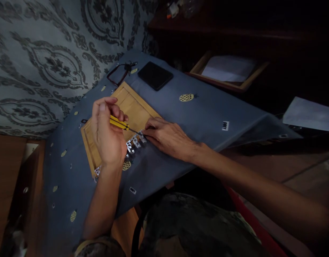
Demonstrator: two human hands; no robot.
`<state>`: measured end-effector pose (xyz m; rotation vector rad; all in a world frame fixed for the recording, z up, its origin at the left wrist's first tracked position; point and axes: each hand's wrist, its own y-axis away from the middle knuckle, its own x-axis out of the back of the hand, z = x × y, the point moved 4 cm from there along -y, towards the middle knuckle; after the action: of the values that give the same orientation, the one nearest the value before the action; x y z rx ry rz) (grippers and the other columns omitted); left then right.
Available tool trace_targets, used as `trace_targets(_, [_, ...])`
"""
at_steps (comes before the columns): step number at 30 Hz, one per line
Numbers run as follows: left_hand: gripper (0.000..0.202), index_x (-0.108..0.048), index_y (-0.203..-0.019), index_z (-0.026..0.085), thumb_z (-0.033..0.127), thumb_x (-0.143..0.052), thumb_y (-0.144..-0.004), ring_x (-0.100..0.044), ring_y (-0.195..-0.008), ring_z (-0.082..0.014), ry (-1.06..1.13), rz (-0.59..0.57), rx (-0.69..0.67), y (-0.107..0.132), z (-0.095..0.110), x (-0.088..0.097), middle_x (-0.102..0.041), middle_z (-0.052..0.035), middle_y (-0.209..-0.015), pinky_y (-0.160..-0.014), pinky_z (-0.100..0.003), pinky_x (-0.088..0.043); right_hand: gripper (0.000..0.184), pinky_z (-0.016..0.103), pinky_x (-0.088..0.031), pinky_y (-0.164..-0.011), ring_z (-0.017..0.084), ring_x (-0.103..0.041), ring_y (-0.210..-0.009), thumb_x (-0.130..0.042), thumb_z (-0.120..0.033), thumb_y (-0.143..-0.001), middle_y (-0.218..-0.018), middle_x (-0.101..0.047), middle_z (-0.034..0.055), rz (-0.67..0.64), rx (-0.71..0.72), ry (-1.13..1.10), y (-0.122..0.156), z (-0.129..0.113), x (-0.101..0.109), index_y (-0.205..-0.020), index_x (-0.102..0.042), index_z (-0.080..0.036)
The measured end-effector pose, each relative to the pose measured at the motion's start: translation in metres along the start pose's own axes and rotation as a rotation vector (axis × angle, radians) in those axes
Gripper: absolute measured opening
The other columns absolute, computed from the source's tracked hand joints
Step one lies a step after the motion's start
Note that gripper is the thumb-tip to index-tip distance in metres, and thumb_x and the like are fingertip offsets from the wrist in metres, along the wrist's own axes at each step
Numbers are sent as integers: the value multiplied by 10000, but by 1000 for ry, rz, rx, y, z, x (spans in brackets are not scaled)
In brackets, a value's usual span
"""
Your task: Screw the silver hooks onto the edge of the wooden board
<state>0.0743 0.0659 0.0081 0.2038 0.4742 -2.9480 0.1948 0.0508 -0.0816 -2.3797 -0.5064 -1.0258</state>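
Note:
My left hand (108, 132) is closed around the yellow handle of a screwdriver (118, 122), whose thin shaft slants down to the right. Its tip meets one of several shiny metal hooks (137, 142) lined up along the near edge of a framed wooden board (134, 107). At that edge, beside the screwdriver tip, the fingers of my right hand (169, 137) are pinched together against the hardware. Whatever small piece they hold is hidden. Another metal hook (97, 172) sits at the board's left corner.
A blue tablecloth (207, 114) with pineapple prints covers the table. Beyond the board lie a black phone (155, 75) and dark-framed glasses (118, 75). An open drawer (244, 85) holding papers is at the back right. A patterned wall (52, 64) borders the left side.

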Motion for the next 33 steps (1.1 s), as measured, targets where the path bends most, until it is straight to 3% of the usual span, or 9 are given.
trace_targets(7, [329,-590,-749,191,239,-457,-1046,-217,-428,-76,48,-3,23,-4,-4,-8,-235,66,-541,-415,-212,-215,280,341,-451,-756,239,-596,-1092,-452,-198,-1051,-1146,-670,108,1,-1,15,0,1,-1,-1077,-730,-180])
trace_targets(11, [339,-601,-731,211,354,-538,-1032,-97,-384,-67,25,-145,62,-12,-5,-15,-149,91,-471,-397,-248,-104,266,331,-429,-739,231,-599,-1095,-462,-186,-1049,-1157,-670,105,-8,-13,2,0,1,-1,-1058,-728,-174])
trace_targets(16, [317,-627,-707,199,317,-603,-1001,-107,-371,-57,-6,-221,134,-17,-5,-12,-151,99,-467,-383,-217,-160,255,329,-438,-745,232,-596,-1117,-476,-177,-1042,-1155,-670,102,1,-14,2,1,1,-1,-1066,-730,-179])
trace_targets(20, [397,-653,-721,179,395,-540,-1035,-349,-448,-84,14,-95,88,-10,-4,-7,-359,40,-530,-466,-219,-340,255,339,-461,-774,235,-597,-1119,-481,-166,-1034,-1160,-668,106,-8,-15,-10,1,0,0,-1069,-733,-175])
trace_targets(22, [432,-655,-728,168,395,-488,-1056,-379,-473,-86,41,-38,55,-6,-4,-8,-385,28,-560,-484,-220,-351,265,344,-468,-785,239,-595,-1122,-472,-182,-1041,-1167,-667,110,-10,-13,-10,1,0,0,-1087,-733,-179])
trace_targets(27, [544,-602,-655,171,379,-358,-1093,-154,-392,-72,64,-35,71,-8,-5,-11,-216,69,-478,-398,-225,-138,282,340,-465,-780,237,-591,-1121,-457,-192,-1050,-1174,-669,113,-18,-21,-10,1,0,1,-1101,-735,-184])
trace_targets(33, [585,-586,-646,192,478,-333,-1088,-42,-367,-69,19,-225,155,-22,-10,-9,-115,90,-430,-372,-231,-119,260,330,-460,-766,234,-593,-1113,-474,-169,-1035,-1149,-665,103,8,-10,0,1,2,-1,-1081,-730,-182])
